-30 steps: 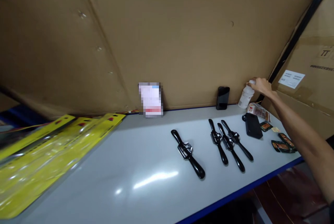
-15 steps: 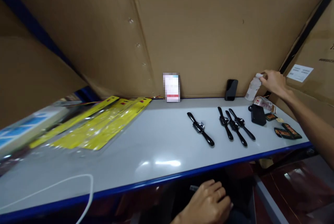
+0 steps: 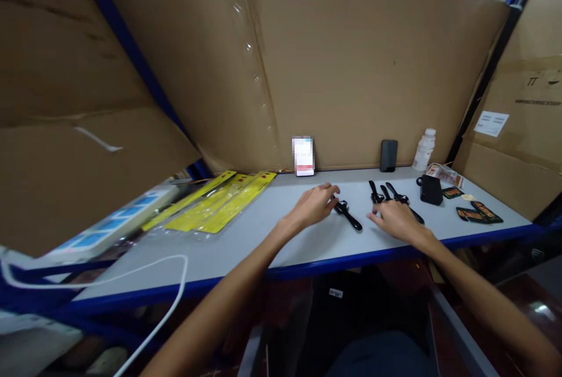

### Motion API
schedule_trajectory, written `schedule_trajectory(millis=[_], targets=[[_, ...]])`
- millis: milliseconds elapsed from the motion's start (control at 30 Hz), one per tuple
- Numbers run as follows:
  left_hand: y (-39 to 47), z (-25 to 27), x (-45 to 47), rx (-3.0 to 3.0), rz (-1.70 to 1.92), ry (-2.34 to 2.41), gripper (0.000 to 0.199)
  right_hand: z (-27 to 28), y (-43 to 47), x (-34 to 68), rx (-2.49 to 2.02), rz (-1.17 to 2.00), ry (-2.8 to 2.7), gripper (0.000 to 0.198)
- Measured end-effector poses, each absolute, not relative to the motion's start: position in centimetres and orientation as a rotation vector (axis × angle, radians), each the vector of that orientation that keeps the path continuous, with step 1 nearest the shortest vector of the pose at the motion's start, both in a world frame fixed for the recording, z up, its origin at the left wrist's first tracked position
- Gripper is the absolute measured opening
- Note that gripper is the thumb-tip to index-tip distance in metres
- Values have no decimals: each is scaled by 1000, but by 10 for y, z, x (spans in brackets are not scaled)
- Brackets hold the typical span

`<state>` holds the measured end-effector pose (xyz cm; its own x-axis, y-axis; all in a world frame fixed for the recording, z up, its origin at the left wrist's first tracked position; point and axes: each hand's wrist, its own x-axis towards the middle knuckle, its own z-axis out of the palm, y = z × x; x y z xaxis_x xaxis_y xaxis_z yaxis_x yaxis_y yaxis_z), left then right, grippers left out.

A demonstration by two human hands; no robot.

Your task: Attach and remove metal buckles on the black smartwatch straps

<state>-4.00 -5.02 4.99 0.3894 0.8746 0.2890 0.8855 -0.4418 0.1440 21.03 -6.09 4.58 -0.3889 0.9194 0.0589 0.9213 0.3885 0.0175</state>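
My left hand (image 3: 317,204) is over the upper end of a single black spokeshave (image 3: 351,220); its fingers are bent and apart. Whether the fingertips touch the tool cannot be told. To the right, my right hand (image 3: 395,218) hovers at or on a group of three black spokeshaves (image 3: 397,194), hiding their middles and lower parts. Its thumb and fingers are spread, with no grip visible. All the spokeshaves lie on the grey tabletop (image 3: 263,236).
Flat yellow packages (image 3: 237,207) lie at the left by a white-and-blue box (image 3: 118,222). A lit phone (image 3: 304,157) and a dark phone (image 3: 389,156) lean on the cardboard wall. A bottle (image 3: 424,150), a black case (image 3: 431,189) and dark cards (image 3: 480,213) are at the right.
My right hand has let go of the bottle, which now stands alone, and come down to the three spokeshaves. My left hand has risen from below the table edge to the single spokeshave.
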Motion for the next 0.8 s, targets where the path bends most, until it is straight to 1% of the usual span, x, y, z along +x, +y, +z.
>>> schedule_trajectory(millis=[100, 167, 233, 333, 433, 500, 600, 667, 733, 800], targets=[[-19, 42, -36, -2627, -202, -1487, 30, 33, -61, 179, -1655, -55, -2641, 50], [-7, 30, -34, -2611, -1, -1432, 33, 25, -58, 163, -1662, -32, -2659, 47], [-2, 18, -34, -2607, 50, -1401, 33, 17, -55, 153, -1673, -16, -2645, 44], [1, 4, -42, -2631, -65, -1434, 34, 8, -57, 152, -1696, 4, -2590, 41], [2, -4, -53, -2670, -334, -1386, 29, 2, -65, 162, -1731, -29, -2497, 38], [3, -8, -59, -2730, -463, -1287, 30, 0, -69, 169, -1765, -81, -2440, 35], [2, -13, -64, -2853, -529, -1216, 29, -2, -69, 176, -1785, -194, -2386, 33], [2, -15, -64, -2909, -578, -1234, 30, -5, -63, 177, -1721, -232, -2383, 35], [2, -18, -63, -2964, -638, -1243, 33, -9, -54, 176, -1600, -178, -2409, 36], [2, -20, -61, -3014, -693, -1231, 33, -15, -45, 175, -1469, -55, -2421, 34]])
